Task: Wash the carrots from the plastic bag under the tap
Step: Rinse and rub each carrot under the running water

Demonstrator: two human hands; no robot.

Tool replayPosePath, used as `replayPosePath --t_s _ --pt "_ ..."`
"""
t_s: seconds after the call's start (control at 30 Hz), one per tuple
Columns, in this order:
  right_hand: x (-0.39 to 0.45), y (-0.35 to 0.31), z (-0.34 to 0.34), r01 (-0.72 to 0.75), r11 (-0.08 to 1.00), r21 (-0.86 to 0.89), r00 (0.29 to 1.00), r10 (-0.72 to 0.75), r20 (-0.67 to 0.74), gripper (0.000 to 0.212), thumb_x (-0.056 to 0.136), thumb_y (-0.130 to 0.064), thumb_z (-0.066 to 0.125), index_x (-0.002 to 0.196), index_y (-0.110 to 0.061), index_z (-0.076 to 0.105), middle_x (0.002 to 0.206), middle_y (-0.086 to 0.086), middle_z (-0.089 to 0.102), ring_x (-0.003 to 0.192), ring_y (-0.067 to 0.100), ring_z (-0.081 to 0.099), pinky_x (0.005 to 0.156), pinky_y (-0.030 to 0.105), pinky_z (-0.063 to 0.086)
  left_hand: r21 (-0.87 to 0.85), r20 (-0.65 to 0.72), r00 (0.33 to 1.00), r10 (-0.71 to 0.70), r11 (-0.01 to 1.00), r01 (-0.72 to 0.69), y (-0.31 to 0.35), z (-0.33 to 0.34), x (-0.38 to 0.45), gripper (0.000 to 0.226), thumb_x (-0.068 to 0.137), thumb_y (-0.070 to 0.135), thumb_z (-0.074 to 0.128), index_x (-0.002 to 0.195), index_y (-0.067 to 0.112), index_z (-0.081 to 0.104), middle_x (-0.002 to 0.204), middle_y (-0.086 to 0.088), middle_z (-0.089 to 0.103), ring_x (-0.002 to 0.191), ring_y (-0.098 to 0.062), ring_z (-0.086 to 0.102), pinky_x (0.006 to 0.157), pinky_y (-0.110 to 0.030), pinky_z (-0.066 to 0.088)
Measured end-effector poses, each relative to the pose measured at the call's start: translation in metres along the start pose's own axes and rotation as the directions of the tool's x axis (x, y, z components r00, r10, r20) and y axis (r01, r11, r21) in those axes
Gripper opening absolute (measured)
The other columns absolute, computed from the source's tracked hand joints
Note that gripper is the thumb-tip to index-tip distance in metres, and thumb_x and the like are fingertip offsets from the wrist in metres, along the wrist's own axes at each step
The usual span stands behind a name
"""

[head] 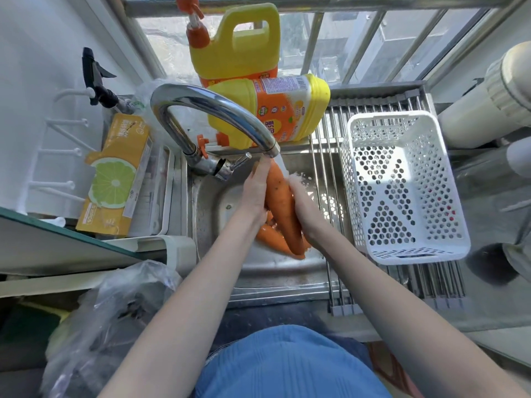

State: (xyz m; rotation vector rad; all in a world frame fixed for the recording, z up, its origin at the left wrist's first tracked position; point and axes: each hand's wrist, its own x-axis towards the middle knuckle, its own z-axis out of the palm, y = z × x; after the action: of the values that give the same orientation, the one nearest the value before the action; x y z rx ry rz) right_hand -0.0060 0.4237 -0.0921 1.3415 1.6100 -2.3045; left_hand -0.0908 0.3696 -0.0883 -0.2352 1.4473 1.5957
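A long orange carrot (283, 203) is held over the steel sink (209, 202), right under the running chrome tap (212, 110). My left hand (255, 191) grips its upper left side, fingers reaching up to the spout. My right hand (303, 203) wraps its right side, and water splashes on that hand's fingers. More carrots (268, 237) lie in the basin below, partly hidden by my wrists. A crumpled clear plastic bag (115, 311) sits on the counter at the lower left.
A white perforated basket (402, 185) stands on a roll-up metal rack (431, 285) over the sink's right half. Two yellow detergent jugs (267, 107) are behind the tap. A yellow lemon-print box (115, 179) lies at the left. A white cylinder (488, 96) stands at the right.
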Motion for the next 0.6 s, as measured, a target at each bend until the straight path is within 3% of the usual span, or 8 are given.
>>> replayPosePath --t_s 0.07,0.17,0.27,0.33,0.4,0.47,0.53,0.6 --pt "-0.002 0.0 0.002 0.071 0.996 -0.053 0.997 -0.072 -0.009 0.058 0.096 -0.066 0.033 0.098 -0.014 0.058 0.066 0.014 0.059 0.05 0.026 0.059 0.047 0.032 0.05 0.058 -0.019 0.998 0.059 0.997 -0.057 -0.001 0.008 -0.001 0.042 0.088 0.054 0.053 0.09 0.016 0.071 0.082 -0.003 0.072 0.077 -0.017 0.068 0.075 -0.033 0.056" --pt "-0.005 -0.003 0.009 0.093 0.994 -0.056 0.982 -0.101 -0.162 0.059 0.1 -0.06 0.026 0.092 -0.011 0.057 0.061 0.014 0.054 0.04 0.023 0.052 0.04 0.029 0.045 -0.001 -0.007 0.993 0.114 0.993 -0.114 -0.001 0.014 0.002 0.041 0.083 0.046 0.051 0.05 0.026 0.064 0.058 0.005 0.062 0.06 -0.013 0.06 0.066 -0.031 0.049" --pt "-0.006 -0.006 0.009 -0.116 0.981 0.158 0.973 0.144 -0.178 0.067 0.102 -0.057 0.019 0.083 -0.004 0.055 0.052 0.014 0.049 0.035 0.022 0.047 0.038 0.025 0.043 -0.042 0.003 0.994 0.108 0.993 -0.108 -0.001 0.015 0.006 0.044 0.09 0.039 0.049 0.053 0.023 0.066 0.063 -0.001 0.063 0.068 -0.02 0.061 0.079 -0.042 0.052" --pt "-0.007 -0.007 0.006 -0.177 0.969 0.173 0.969 0.203 -0.143 0.065 0.102 -0.057 0.021 0.091 -0.004 0.057 0.05 0.012 0.052 0.039 0.023 0.051 0.042 0.028 0.047 -0.092 0.008 0.996 0.093 0.992 -0.091 -0.001 0.015 0.004 0.038 0.088 0.042 0.052 0.064 0.018 0.068 0.07 -0.006 0.066 0.077 -0.026 0.063 0.091 -0.049 0.051" --pt "-0.006 -0.008 0.002 -0.18 0.969 0.172 0.978 0.195 -0.075 0.067 0.099 -0.064 0.025 0.103 -0.007 0.06 0.054 0.01 0.059 0.046 0.023 0.058 0.049 0.032 0.053 -0.102 -0.013 0.998 0.062 0.993 -0.063 0.0 0.017 0.003 0.037 0.092 0.041 0.05 0.075 0.013 0.068 0.076 -0.009 0.068 0.081 -0.026 0.066 0.092 -0.047 0.052" --pt "-0.009 -0.009 0.002 -0.144 0.978 0.151 0.989 0.149 -0.023 0.072 0.094 -0.07 0.029 0.101 -0.006 0.062 0.059 0.013 0.058 0.047 0.023 0.058 0.048 0.03 0.051 -0.066 -0.069 0.995 0.069 0.995 -0.073 0.001 0.018 0.006 0.036 0.086 0.045 0.056 0.078 0.012 0.067 0.08 -0.01 0.069 0.083 -0.028 0.067 0.09 -0.047 0.054" --pt "-0.011 -0.009 0.007 -0.041 0.999 0.035 0.997 0.044 -0.067 0.068 0.093 -0.069 0.038 0.105 -0.005 0.059 0.059 0.014 0.055 0.042 0.022 0.054 0.041 0.026 0.047 0.002 -0.146 0.977 0.152 0.988 -0.154 -0.001 0.02 0.011 0.028 0.078 0.041 0.056 0.072 0.015 0.064 0.078 -0.01 0.066 0.08 -0.028 0.064 0.086 -0.05 0.053" --pt "-0.013 -0.007 0.014 0.049 0.998 -0.031 0.988 -0.053 -0.146 0.063 0.096 -0.063 0.04 0.112 -0.004 0.057 0.059 0.016 0.054 0.039 0.021 0.052 0.038 0.027 0.046 0.108 -0.183 0.956 0.23 0.971 -0.213 -0.002 0.019 0.012 0.025 0.084 0.029 0.049 0.066 0.017 0.06 0.072 -0.006 0.063 0.077 -0.027 0.06 0.081 -0.05 0.053"
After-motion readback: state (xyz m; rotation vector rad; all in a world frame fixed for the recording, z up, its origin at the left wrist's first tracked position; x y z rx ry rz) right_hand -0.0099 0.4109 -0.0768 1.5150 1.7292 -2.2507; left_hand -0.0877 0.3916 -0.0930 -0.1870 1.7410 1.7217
